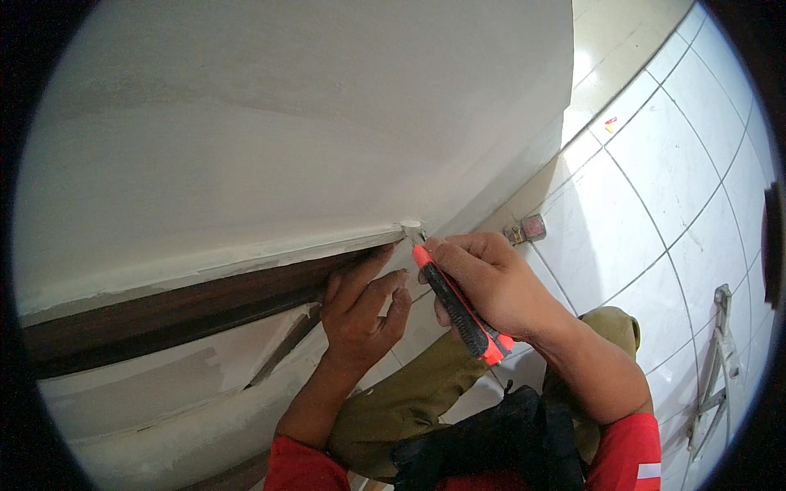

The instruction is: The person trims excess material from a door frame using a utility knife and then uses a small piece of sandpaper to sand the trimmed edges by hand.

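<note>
Fingers (460,245) of the right hand (501,285) grip a red-and-black knife (456,304), its tip at the right end of the white ledge (246,263); the left hand (359,317), half open, rests by dark wood (205,308). Light, short strokes clear of that hand should serve best.

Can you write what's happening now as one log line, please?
right hand: holds red-and-black tool, tip at wall edge | left hand: half-curled at dark strip | floor: grey metal frame at right
</note>
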`<state>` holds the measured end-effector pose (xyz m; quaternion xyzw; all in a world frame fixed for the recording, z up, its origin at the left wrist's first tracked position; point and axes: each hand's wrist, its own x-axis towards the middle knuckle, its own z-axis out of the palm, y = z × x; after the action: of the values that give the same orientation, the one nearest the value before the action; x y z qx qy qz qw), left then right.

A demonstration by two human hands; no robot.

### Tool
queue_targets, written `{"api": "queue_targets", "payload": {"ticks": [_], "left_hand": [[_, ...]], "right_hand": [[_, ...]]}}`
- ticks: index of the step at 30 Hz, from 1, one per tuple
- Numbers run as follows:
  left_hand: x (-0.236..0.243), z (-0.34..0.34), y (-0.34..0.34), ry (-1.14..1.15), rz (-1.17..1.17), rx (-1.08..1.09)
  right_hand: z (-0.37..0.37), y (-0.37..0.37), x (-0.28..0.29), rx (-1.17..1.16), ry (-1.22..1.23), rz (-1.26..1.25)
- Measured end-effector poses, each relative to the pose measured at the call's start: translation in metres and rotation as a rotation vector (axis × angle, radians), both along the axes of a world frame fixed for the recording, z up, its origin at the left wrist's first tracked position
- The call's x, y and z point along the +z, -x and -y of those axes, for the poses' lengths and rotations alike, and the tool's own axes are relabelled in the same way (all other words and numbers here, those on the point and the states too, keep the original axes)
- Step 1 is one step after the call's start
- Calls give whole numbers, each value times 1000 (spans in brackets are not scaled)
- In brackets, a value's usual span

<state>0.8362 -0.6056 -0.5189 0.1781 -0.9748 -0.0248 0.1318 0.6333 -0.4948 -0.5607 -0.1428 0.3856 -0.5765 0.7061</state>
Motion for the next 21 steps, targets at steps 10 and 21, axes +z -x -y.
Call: {"api": "queue_targets", "payload": {"ticks": [10,21], "left_hand": [[0,0,1,5,-5,-1],[0,-1,-2,-15,3,8]], "right_hand": [[0,5,-1,30,-42,18],[0,4,0,38,-67,87]]}}
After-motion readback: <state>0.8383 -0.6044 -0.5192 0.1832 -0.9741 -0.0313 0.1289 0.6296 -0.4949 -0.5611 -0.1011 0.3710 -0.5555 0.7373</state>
